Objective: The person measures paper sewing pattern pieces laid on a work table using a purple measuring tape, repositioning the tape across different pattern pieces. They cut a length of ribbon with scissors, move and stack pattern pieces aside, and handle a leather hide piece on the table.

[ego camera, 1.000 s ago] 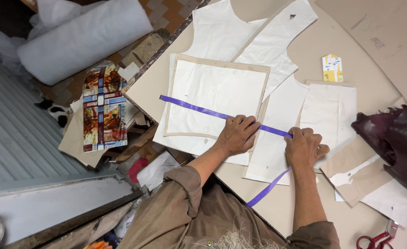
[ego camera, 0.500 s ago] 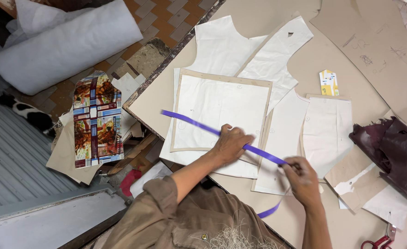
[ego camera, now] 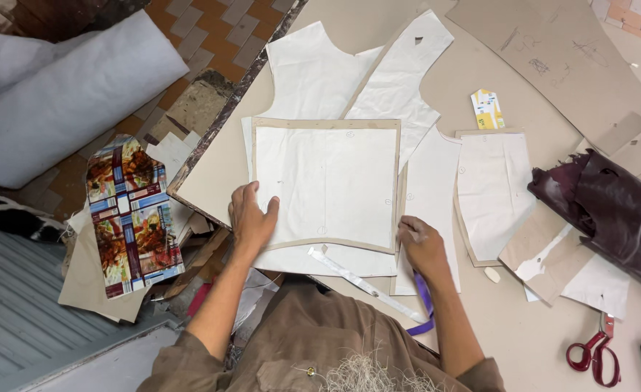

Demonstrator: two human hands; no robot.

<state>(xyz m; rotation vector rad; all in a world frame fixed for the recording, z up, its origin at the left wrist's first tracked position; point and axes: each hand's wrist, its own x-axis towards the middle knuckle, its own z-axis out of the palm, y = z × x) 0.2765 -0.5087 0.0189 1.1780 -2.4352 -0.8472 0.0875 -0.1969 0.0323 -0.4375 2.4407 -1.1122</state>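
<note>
Now the left hand [ego camera: 251,218] lies flat, fingers released, on the square pattern piece [ego camera: 325,183]; the right hand [ego camera: 422,245], at four o'clock from it, is clenched on a purple tape [ego camera: 426,305] trailing toward six.

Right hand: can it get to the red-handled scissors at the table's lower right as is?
Probably yes. The right hand rests on the white pattern sheets, and the red-handled scissors lie on bare brown table to its right; only a small pale chalk piece lies near the path.

Brown shirt, sleeves rolled to elbows, small round button
</note>
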